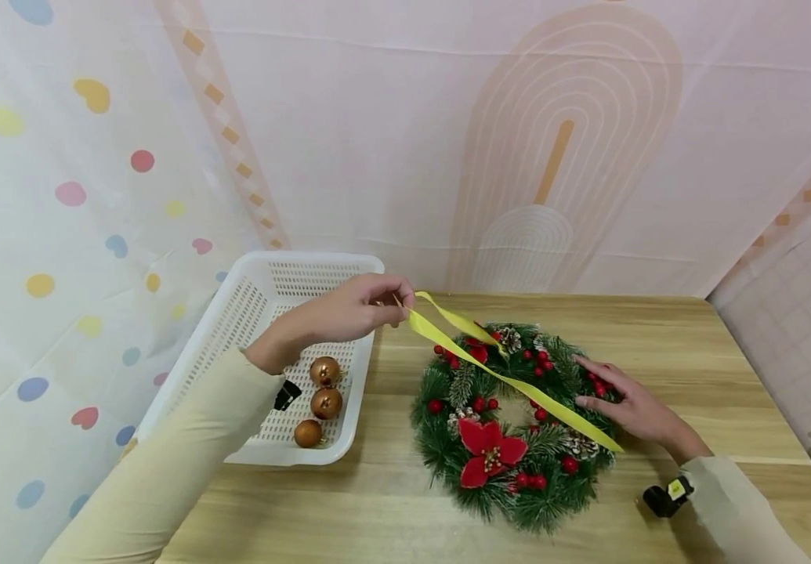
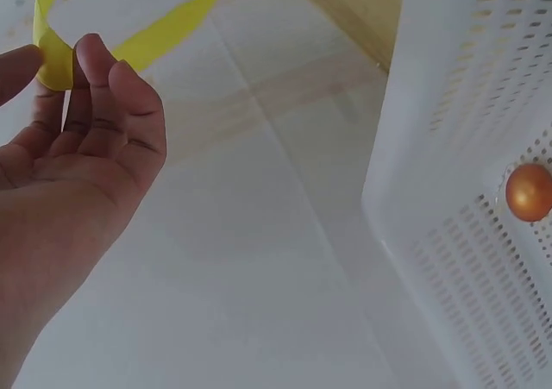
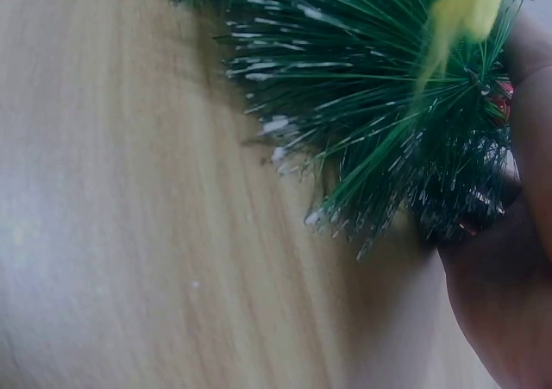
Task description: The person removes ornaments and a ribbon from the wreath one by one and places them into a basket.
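In the head view, my left hand [image 1: 359,309] pinches a yellow ribbon [image 1: 518,384] between thumb and fingertips, raised beside the basket's right rim. The ribbon's two lengths run down over a green wreath [image 1: 440,462]. My right hand [image 1: 631,403] rests on the wreath's right side, thumb and index finger extended apart over the sprigs near red berries. A red poinsettia flower [image 1: 492,453], pinecones and red berries decorate the wreath. The left wrist view shows the ribbon [image 2: 177,31] looped at the fingertips. Green needles [image 3: 362,87] lie beside the fingers in the right wrist view.
A white perforated basket [image 1: 359,427] stands left of the wreath on the wooden table [image 1: 391,517]. Inside it lie copper-coloured ball ornaments, one of them this ball [image 1: 326,403]. A patterned cloth [image 1: 391,141] hangs behind the table. A black wrist device [image 1: 666,500] sits by the right sleeve.
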Motion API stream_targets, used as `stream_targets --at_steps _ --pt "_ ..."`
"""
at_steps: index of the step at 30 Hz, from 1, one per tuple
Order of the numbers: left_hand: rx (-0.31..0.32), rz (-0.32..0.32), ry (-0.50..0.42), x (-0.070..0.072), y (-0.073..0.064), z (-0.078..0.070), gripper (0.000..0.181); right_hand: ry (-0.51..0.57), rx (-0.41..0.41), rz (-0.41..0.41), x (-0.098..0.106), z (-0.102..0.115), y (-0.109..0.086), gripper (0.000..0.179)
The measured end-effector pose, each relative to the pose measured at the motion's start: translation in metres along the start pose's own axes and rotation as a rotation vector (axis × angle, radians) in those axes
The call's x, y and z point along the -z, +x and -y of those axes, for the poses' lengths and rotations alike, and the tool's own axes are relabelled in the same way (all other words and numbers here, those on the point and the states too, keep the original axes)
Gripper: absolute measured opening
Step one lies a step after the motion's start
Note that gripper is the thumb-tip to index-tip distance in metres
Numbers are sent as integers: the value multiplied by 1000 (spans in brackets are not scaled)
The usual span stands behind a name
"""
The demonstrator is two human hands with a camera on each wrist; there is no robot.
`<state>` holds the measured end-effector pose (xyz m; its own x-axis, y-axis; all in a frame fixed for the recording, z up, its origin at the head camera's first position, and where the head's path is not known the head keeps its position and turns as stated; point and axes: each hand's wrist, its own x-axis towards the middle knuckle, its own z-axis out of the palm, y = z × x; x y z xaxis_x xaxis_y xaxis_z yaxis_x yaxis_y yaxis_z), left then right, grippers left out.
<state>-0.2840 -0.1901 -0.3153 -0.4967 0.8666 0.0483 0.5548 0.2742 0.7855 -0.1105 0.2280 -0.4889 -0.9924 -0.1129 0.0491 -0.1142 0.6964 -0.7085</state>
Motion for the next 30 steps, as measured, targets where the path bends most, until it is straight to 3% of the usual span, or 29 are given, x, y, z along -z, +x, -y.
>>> stream_targets --at_steps 9,18,23,30 --pt "21 -89 -82 15 -9 -1 9 -19 -22 -1 0 -2 -1 66" --pt "-85 -199 -182 39 -24 0 11 13 -28 -6 0 -1 -1 65" --pt "-110 -311 -311 53 -34 -3 11 11 -30 -9 -1 -1 -1 65" --pt "-181 -426 -541 73 -50 3 26 3 -28 -10 -1 -1 -1 65"
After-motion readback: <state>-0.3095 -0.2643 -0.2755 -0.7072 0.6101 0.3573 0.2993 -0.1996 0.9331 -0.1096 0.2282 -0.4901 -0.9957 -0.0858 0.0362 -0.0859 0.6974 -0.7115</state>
